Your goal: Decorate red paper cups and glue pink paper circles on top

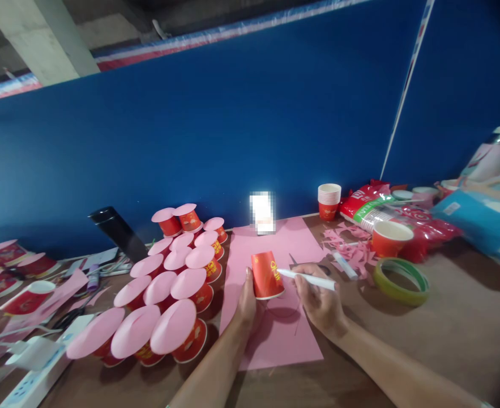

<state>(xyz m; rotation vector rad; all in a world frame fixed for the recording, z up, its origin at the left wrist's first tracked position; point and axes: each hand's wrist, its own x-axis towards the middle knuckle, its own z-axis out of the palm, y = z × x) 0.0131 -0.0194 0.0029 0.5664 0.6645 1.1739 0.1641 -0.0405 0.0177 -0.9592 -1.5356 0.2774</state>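
Observation:
My left hand (pixel 246 306) grips an upside-down red paper cup (pixel 266 275) and presses it onto a pink paper sheet (pixel 275 334) on the table. My right hand (pixel 320 303) is closed around a white pen (pixel 307 278), whose tip touches the cup's rim side near its base. A faint curved pen line shows on the pink sheet just below the cup. Black scissors (pixel 317 267) lie partly hidden behind my right hand.
Several upturned red cups capped with pink discs (pixel 169 289) stand left of the sheet. A stack of cups (pixel 329 201), a single red cup (pixel 389 238), pink scraps (pixel 351 243), a green tape roll (pixel 400 281) and plastic packs sit right. A power strip (pixel 33 374) lies at front left.

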